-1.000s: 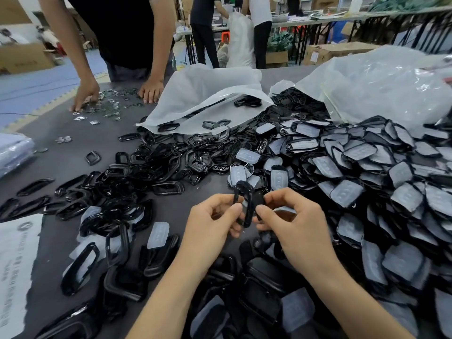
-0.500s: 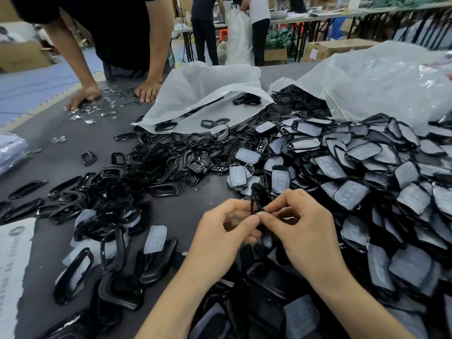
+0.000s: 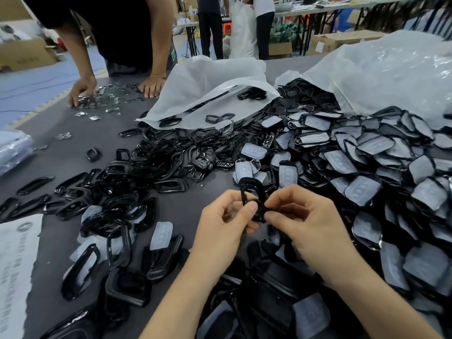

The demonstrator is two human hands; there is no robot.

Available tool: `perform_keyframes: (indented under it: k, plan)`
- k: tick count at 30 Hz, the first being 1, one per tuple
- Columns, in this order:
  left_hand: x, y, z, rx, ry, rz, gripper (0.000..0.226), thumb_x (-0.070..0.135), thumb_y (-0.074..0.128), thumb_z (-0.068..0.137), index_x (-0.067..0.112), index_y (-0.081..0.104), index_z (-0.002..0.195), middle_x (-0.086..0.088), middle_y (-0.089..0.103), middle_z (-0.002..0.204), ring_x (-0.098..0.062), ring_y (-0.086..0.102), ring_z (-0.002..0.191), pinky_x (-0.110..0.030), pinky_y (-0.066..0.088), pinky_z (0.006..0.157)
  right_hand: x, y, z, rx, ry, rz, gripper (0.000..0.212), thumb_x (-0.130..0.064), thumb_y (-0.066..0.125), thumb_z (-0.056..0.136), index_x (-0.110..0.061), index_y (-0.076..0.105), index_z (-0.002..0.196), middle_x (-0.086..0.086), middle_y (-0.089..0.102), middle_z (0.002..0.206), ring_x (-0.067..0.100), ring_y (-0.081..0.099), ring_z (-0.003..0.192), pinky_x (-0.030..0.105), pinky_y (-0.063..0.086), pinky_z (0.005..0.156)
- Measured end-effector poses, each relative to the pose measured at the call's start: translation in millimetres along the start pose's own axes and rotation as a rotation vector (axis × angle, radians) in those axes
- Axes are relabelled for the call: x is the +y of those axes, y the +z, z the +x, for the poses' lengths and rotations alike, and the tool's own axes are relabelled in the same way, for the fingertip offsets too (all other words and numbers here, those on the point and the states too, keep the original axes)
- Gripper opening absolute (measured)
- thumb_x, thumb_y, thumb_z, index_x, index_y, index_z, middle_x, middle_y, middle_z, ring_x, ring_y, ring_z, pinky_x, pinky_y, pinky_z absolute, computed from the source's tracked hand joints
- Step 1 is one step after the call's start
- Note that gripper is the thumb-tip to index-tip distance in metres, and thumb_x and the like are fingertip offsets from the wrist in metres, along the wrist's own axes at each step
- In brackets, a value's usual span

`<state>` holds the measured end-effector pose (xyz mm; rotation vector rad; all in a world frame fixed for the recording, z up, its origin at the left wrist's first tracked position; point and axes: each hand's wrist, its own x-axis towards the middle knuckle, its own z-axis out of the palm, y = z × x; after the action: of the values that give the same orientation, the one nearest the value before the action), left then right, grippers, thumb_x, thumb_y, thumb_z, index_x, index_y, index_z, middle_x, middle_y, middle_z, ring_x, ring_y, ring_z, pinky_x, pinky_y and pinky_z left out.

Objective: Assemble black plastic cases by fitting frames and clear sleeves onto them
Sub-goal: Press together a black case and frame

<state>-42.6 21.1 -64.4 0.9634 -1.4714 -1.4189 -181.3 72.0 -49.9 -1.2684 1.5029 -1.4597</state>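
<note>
left hand (image 3: pixel 220 223): fingers (image 3: pixel 249 207) curled, thumb pinching the lower end of a glossy black oval plastic frame (image 3: pixel 252 189)
right hand (image 3: pixel 305 223): fingers curled tight, pinching that same end
frame spot: upright-ish, just above the grey tabletop (image 3: pixel 73 152)
hard to see: the frame's bottom is buried under the fingertips, honestly can't tell what's there

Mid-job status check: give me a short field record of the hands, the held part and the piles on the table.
left hand: pinches black frame, low end
right hand: pinches same frame, opposite side
frame pose: upright loop, above table
left of hands: loose black frames
right of hands: cases with clear sleeves
far side: another person at small metal pieces
</note>
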Motion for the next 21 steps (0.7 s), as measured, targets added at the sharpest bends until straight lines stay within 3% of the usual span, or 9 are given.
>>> perform_keyframes:
  k: [5,15,21]
  plan:
    - [0.3,1.1,-0.5,0.013,-0.014,-0.063,0.012,0.01,0.061,0.092,0.018,0.067,0.084,0.001,0.069,0.07,-0.015,0.067,0.064,-0.023,0.055,0.066,-0.7,-3.4,0.8,0.055,0.119,0.1,0.019,-0.006,0.078,0.074,-0.023,0.068,0.077,0.0,0.07,0.069,0.008,0.064,0.064,0.015,0.051,0.064]
    - [0.1,2.7,-0.1,0.046,-0.05,-0.195,0.007,0.005,0.063,0.09,0.008,0.068,0.086,-0.002,0.069,0.068,-0.018,0.071,0.065,-0.02,0.055,0.06,-0.1,-2.4,1.8,0.047,0.2,0.185,0.013,0.003,0.066,0.081,-0.009,0.07,0.079,0.0,0.066,0.063,0.009,0.059,0.058,0.014,0.048,0.057]
    - [0.7,2.3,-0.4,0.044,-0.045,-0.199,0.01,0.001,0.063,0.089,0.009,0.068,0.086,-0.001,0.068,0.068,-0.018,0.071,0.065,-0.021,0.055,0.061,0.4,-2.6,2.4,0.046,0.2,0.135,0.016,-0.001,0.066,0.082,-0.013,0.072,0.074,0.0,0.065,0.059,0.006,0.057,0.055,0.013,0.046,0.054]
